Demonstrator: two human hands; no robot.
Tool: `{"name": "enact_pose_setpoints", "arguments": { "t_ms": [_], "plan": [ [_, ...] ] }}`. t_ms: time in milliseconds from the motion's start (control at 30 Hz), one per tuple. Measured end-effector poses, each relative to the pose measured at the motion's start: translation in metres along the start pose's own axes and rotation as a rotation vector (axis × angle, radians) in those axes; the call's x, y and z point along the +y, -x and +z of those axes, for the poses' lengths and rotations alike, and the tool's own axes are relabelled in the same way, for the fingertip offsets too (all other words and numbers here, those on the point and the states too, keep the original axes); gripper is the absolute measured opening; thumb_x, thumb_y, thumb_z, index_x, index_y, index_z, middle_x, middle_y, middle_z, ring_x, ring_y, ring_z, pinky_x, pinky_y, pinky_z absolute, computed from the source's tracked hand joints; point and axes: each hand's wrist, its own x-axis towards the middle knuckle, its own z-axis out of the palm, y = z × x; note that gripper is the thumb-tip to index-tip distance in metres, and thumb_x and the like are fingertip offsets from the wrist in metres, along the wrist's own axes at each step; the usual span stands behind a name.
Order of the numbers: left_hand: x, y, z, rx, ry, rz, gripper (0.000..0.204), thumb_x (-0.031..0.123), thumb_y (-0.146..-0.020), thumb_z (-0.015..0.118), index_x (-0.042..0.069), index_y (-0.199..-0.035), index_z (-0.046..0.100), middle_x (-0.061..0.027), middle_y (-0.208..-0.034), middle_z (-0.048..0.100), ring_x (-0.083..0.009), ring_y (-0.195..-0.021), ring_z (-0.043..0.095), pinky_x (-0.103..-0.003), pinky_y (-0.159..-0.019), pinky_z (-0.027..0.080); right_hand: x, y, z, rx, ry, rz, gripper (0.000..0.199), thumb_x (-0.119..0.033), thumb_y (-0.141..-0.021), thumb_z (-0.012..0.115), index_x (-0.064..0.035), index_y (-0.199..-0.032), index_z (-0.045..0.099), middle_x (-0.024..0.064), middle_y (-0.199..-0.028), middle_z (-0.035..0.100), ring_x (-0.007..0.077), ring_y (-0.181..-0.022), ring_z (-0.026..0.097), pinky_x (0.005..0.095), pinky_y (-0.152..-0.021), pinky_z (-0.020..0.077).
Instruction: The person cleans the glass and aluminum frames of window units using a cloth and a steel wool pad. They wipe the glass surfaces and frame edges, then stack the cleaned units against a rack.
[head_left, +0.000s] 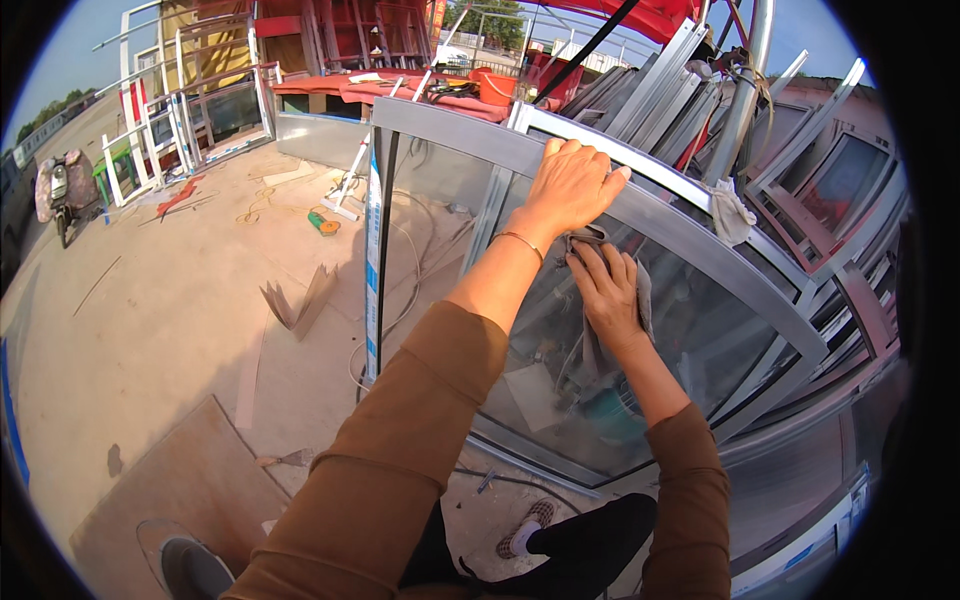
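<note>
A grey metal-framed window (450, 130) stands upright and slanted in front of me, with a blue and white strip down its left edge. My left hand (575, 185) is closed over its top rail, fingers curled over the far side and thumb pointing right. Just below the rail, my right hand (608, 290) presses a grey cloth (645, 300) against the dusty glass pane (710, 320). Part of the cloth shows above the fingertips; the rest is hidden by the hand. Reflections on the glass blur what lies behind it.
More metal frames (650, 100) lean at the right, with a whitish cloth (733, 215) hanging there. A red bucket (496, 88) stands on a red-covered table behind. On the ground lie a green tool (323, 224), bent cardboard (303, 300), a brush (290, 458) and a hose.
</note>
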Motion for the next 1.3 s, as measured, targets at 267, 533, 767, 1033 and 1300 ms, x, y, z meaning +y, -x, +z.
{"name": "enact_pose_setpoints", "arguments": {
  "t_ms": [267, 533, 767, 1033, 1300],
  "plan": [
    [-0.014, -0.007, 0.007, -0.131, 0.008, -0.001, 0.05, 0.044, -0.112, 0.046, 0.007, -0.101, 0.078, -0.0111, -0.112, 0.078, -0.0308, -0.117, 0.064, -0.048, -0.109, 0.038, 0.026, -0.024, -0.074, 0.05, -0.064, 0.03, 0.034, -0.001, -0.08, 0.071, -0.006, -0.114, 0.076, 0.0082, -0.132, 0.07, 0.0349, -0.116, 0.065, 0.0466, -0.095, 0.0543],
    [-0.028, -0.012, 0.04, 0.048, -0.011, 0.09, 0.042, 0.038, -0.113, 0.047, 0.008, -0.1, 0.073, -0.0079, -0.102, 0.073, -0.0288, -0.104, 0.063, -0.048, -0.098, 0.039, 0.206, -0.029, -0.134, -0.056, -0.344, 0.51, 0.029, 0.005, -0.097, 0.064, -0.001, -0.125, 0.071, 0.0128, -0.127, 0.073, 0.0276, -0.123, 0.067, 0.0354, -0.109, 0.0484],
    [-0.059, -0.016, 0.1, 0.427, 0.046, 0.199, 0.036, 0.028, -0.105, 0.065, 0.006, -0.077, 0.068, -0.0096, -0.076, 0.065, -0.0311, -0.08, 0.06, -0.045, -0.086, 0.04, 0.277, 0.021, -0.085, -0.66, -0.766, 1.006, 0.035, -0.034, -0.09, 0.073, -0.0049, -0.11, 0.073, 0.0031, -0.105, 0.071, 0.0093, -0.096, 0.065, 0.0201, -0.091, 0.0469],
    [-0.058, -0.027, 0.107, 0.37, 0.093, 0.066, 0.033, 0.033, -0.082, 0.079, 0.002, -0.086, 0.071, -0.0106, -0.09, 0.063, -0.0299, -0.091, 0.057, -0.048, -0.096, 0.045, 0.296, 0.009, -0.086, -0.847, -0.641, 1.109, 0.033, -0.03, -0.095, 0.066, -0.0007, -0.111, 0.067, 0.0157, -0.114, 0.068, 0.024, -0.105, 0.066, 0.0332, -0.098, 0.0474],
    [-0.019, -0.038, 0.039, -0.016, -0.009, -0.155, 0.038, 0.044, -0.102, 0.059, 0.011, -0.1, 0.078, -0.0008, -0.103, 0.07, -0.0195, -0.096, 0.066, -0.044, -0.106, 0.043, 0.273, -0.042, -0.107, -0.93, -0.796, 1.302, 0.023, -0.015, -0.095, 0.062, 0.0029, -0.109, 0.064, 0.0158, -0.115, 0.062, 0.024, -0.109, 0.059, 0.0363, -0.105, 0.0414]
  ]
}}
